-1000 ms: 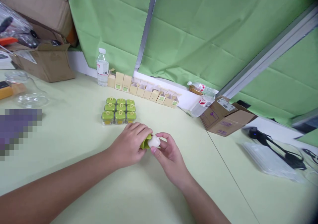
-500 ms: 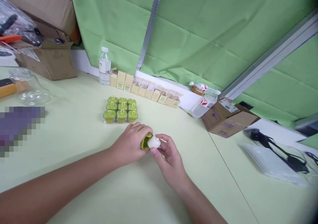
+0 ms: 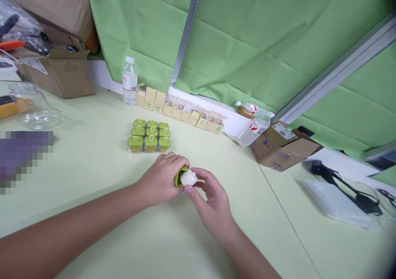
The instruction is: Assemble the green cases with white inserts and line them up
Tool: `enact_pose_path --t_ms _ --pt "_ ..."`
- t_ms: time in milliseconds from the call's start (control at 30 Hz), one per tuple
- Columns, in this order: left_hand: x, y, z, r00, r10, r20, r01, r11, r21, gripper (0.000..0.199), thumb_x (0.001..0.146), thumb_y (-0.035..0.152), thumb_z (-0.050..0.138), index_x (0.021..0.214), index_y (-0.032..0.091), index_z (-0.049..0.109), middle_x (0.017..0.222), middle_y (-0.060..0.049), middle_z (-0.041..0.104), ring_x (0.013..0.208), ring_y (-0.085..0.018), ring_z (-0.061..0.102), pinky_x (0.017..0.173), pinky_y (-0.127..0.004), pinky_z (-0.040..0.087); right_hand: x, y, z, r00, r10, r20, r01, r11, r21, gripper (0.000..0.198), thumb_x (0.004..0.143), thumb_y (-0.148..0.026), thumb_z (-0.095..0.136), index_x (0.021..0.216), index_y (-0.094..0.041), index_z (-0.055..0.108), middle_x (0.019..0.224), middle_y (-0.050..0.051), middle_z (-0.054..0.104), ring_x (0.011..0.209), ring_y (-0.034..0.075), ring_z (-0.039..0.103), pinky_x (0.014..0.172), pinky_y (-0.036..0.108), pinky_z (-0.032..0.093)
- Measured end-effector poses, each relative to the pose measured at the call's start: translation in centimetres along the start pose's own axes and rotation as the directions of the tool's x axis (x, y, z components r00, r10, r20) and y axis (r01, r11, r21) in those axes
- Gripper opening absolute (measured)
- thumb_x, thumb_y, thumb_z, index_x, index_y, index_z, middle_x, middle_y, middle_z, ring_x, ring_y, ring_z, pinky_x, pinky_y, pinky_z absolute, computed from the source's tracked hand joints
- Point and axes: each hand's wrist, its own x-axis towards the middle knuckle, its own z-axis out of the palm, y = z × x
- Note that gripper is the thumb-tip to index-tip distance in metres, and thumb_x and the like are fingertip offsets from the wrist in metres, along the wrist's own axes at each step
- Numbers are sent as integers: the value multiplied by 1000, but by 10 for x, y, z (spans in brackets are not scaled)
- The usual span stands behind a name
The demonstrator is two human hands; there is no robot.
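Observation:
My left hand (image 3: 161,180) is wrapped round a small green pouch-like cover (image 3: 178,178), whose open mouth faces right. Between the thumb and fingers of my right hand (image 3: 213,198) is a small white rounded object (image 3: 188,178) with a little knob on it. Its left end sits at the mouth of the green cover, partly inside. Beyond my hands stand several small clear jars with green lids (image 3: 150,136), grouped in rows, each lid with a pale loop on top.
A row of small beige cartons (image 3: 176,109), several with raised flaps, lines the back beside a water bottle (image 3: 129,83). Cardboard boxes (image 3: 278,145) and bottles lie at the right. A clear glass vessel (image 3: 40,114) is at the left, a plastic bag (image 3: 334,204) at the right.
My right hand has shifted slightly left, bringing the white object a little farther into the green cover's mouth. My left hand keeps its hold on the cover.

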Motion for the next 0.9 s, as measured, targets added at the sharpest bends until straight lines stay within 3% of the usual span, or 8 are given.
enact_pose_path --t_ms 367,500,767,900 --pt "-1 0 4 997 2 76 -5 999 35 25 80 19 63 99 22 48 95 -2 64 90 -24 55 80 -40 38 -3 5 2 993 -116 32 120 979 -165 40 93 -23 62 132 -30 59 123 8 65 109 23 63 90 41 56" --pt "-1 9 -2 999 6 52 -5 1000 -11 25 82 26 64 99 23 47 94 -3 63 89 -25 55 80 -40 39 -6 1 0 986 -158 -50 145 970 -195 38 89 -22 67 125 -29 60 117 7 67 107 24 64 94 43 55" --pt "-4 10 3 997 -17 75 24 995 -94 28 77 20 63 100 23 47 93 -2 62 87 -23 55 82 -40 41 -3 -1 -4 973 -232 9 228 947 -228 32 87 -19 69 117 -30 66 107 5 69 96 22 66 80 38 58" --pt "-3 10 3 996 -17 85 25 995 -92 28 76 19 62 99 23 47 93 -1 62 88 -23 55 82 -39 41 -5 0 -2 980 -197 -26 189 964 -187 32 85 -20 71 115 -29 64 106 5 70 94 22 68 81 39 59"
